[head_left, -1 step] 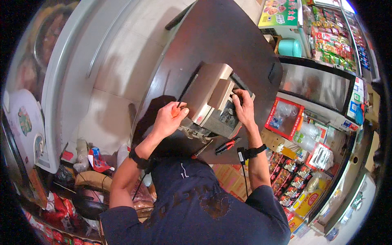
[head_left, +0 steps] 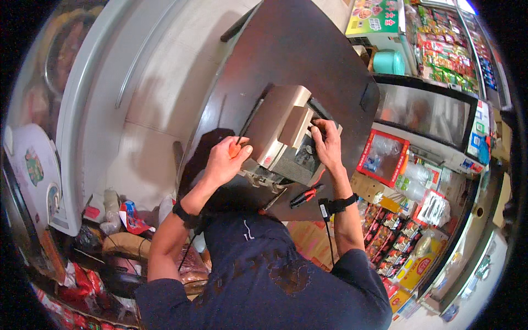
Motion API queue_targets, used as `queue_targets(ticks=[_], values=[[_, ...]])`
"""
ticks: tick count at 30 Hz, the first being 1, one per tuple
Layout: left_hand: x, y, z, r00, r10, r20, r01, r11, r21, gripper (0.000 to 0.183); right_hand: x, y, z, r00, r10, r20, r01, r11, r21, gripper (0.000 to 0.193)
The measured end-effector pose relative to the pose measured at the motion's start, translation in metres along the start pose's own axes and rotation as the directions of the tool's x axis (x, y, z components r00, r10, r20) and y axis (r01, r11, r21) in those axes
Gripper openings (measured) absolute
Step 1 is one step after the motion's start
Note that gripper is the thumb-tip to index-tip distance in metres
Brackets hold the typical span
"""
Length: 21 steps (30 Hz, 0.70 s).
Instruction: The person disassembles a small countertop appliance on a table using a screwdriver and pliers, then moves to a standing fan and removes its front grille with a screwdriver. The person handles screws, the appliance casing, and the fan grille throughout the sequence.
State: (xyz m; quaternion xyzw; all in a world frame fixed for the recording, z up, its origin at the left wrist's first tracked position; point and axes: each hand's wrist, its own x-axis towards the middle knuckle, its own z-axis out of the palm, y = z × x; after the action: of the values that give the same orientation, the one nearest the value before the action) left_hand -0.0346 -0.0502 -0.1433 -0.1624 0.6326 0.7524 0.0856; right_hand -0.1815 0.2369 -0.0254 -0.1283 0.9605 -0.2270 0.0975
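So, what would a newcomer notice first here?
Probably the boxy bronze-and-black machine mid-picture on the dark brown table, with the right fingers at its right side. The left fingers pinch an orange-handled tool by its left edge. Red-and-black pliers lie just below it; a round turquoise tub stands out upper right.

A boxy machine [head_left: 278, 129] sits at a slant on the dark table [head_left: 308, 44]. Its casing is brownish-grey with a metallic sheen, smooth and broad on the left, with a raised bar-like block [head_left: 296, 125] standing along the right of that surface. A small red mark shows at the casing's near corner. Beside the block lie a finely ribbed strip and a darker, glossy section, partly covered by the right hand [head_left: 328, 144]. The near edge looks uneven, with pale, jagged parts exposed. An orange-handled tool [head_left: 235, 149] with a thin dark shaft is held in the left hand [head_left: 223, 162], just beside the casing's left edge.
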Motion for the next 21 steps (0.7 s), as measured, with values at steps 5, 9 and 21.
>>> queue_targets(ticks=[5,9,21], values=[[-0.002,0.005,-0.017,0.994,-0.111,-0.006,0.111,0.993,0.041,0.034,-0.013,-0.013,-0.004,0.993,-0.118,0.006,0.118,0.986,-0.119,0.034],[-0.026,0.003,-0.011,0.968,-0.252,0.011,0.252,0.965,-0.073,0.029,-0.031,-0.013,-0.004,0.992,-0.13,0.005,0.129,0.983,-0.13,0.052],[-0.078,0.025,0.032,0.987,-0.074,-0.144,0.074,0.997,-0.004,0.024,-0.124,0.052,-0.003,0.94,-0.121,-0.319,0.109,0.993,-0.054,0.074]])
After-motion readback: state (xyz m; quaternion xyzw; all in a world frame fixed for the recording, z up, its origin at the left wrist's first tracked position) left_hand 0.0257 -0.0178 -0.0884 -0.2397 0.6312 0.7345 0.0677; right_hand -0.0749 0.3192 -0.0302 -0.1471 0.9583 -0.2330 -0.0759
